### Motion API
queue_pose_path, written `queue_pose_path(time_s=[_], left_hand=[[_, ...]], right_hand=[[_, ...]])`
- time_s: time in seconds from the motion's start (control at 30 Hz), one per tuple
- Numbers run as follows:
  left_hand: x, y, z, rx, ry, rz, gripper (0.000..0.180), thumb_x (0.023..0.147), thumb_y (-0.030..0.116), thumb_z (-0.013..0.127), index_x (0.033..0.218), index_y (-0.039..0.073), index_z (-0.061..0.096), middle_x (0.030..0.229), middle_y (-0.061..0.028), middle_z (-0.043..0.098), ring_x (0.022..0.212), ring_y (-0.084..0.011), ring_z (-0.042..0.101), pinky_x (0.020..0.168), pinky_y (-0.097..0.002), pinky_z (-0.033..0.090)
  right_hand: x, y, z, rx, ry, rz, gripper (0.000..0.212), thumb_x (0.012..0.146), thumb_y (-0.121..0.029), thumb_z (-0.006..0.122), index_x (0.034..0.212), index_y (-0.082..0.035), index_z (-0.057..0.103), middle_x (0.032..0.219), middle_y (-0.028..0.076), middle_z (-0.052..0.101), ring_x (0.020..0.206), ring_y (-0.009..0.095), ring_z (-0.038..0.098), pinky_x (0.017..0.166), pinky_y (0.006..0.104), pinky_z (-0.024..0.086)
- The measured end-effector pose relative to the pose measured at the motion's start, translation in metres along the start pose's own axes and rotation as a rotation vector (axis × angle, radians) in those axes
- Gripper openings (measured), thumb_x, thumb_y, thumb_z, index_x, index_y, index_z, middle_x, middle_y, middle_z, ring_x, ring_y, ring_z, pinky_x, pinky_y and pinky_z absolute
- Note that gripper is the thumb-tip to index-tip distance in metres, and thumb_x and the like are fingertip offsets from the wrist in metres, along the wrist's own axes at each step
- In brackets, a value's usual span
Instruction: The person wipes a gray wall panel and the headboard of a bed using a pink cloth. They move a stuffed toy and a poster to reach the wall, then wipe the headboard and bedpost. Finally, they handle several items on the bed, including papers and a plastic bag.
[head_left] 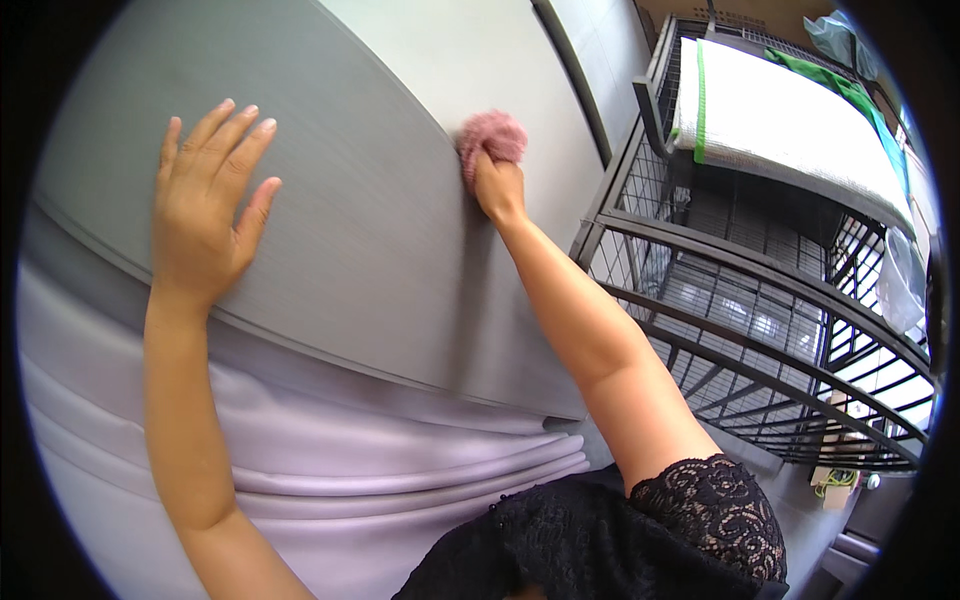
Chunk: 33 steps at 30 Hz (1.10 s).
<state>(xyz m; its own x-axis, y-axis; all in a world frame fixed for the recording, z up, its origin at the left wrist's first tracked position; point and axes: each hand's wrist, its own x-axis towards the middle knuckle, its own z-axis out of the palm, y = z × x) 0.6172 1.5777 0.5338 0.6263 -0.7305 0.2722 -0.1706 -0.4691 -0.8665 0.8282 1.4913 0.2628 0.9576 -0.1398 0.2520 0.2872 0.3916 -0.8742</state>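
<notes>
A bunched pink cloth (492,137) is gripped in my right hand (498,188), with that arm stretched far forward. The cloth is pressed against a flat panel, near the line where its grey surface (340,190) meets a white surface (470,60). Over the grey part on the left, my left hand (205,205) has its fingers stretched out and holds nothing. Whether the left palm touches the panel, I cannot tell.
Pale lilac curtain fabric (330,470) hangs in folds along the panel's near edge. On the right stands a black metal wire cage (740,260), with a white mat (780,110) edged in green on top. A clear plastic bag (900,280) hangs at its side.
</notes>
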Motion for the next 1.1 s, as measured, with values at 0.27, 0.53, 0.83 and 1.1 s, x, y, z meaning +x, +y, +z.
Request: queue_pose_path(time_s=[0.27,0.53,0.83,1.1], left_hand=[[0.001,0.000,0.005,0.034,-0.032,0.019,0.046,0.083,0.012,0.065,0.128,0.009,0.056,0.133,-0.0092,0.054,0.129,-0.0287,0.045,0.111,-0.0513,0.024],[0.002,0.001,0.013,0.087,0.025,-0.009,0.049,0.083,0.026,0.068,0.129,0.013,0.056,0.133,-0.0068,0.054,0.129,-0.0256,0.045,0.112,-0.0489,0.025],[-0.016,0.002,0.024,0.046,0.164,-0.032,0.042,0.086,0.022,0.066,0.126,0.014,0.058,0.132,-0.0054,0.056,0.128,-0.0240,0.046,0.112,-0.0473,0.027],[-0.062,-0.041,0.020,0.108,0.501,-0.193,0.050,0.087,0.036,0.067,0.132,0.020,0.055,0.124,-0.0067,0.061,0.112,-0.0202,0.059,0.095,-0.0395,0.046]], right_hand=[[-0.053,-0.097,0.064,-0.203,0.028,-0.796,0.056,0.075,-0.027,0.061,0.127,-0.011,0.054,0.140,0.028,0.034,0.130,0.046,0.030,0.106,0.0568,0.024],[-0.234,0.106,-0.003,-0.433,-0.348,-0.854,0.047,0.085,-0.038,0.053,0.126,-0.015,0.059,0.147,0.027,0.029,0.134,0.049,0.029,0.108,0.0607,0.020],[-0.166,-0.031,0.066,-0.259,-0.248,-0.866,0.066,0.074,-0.036,0.066,0.134,-0.013,0.051,0.151,0.027,0.021,0.138,0.048,0.019,0.109,0.0594,0.019],[-0.145,0.036,0.053,-0.154,0.021,-0.730,0.047,0.085,-0.029,0.056,0.124,-0.003,0.051,0.129,0.021,0.043,0.120,0.037,0.041,0.100,0.0489,0.033]])
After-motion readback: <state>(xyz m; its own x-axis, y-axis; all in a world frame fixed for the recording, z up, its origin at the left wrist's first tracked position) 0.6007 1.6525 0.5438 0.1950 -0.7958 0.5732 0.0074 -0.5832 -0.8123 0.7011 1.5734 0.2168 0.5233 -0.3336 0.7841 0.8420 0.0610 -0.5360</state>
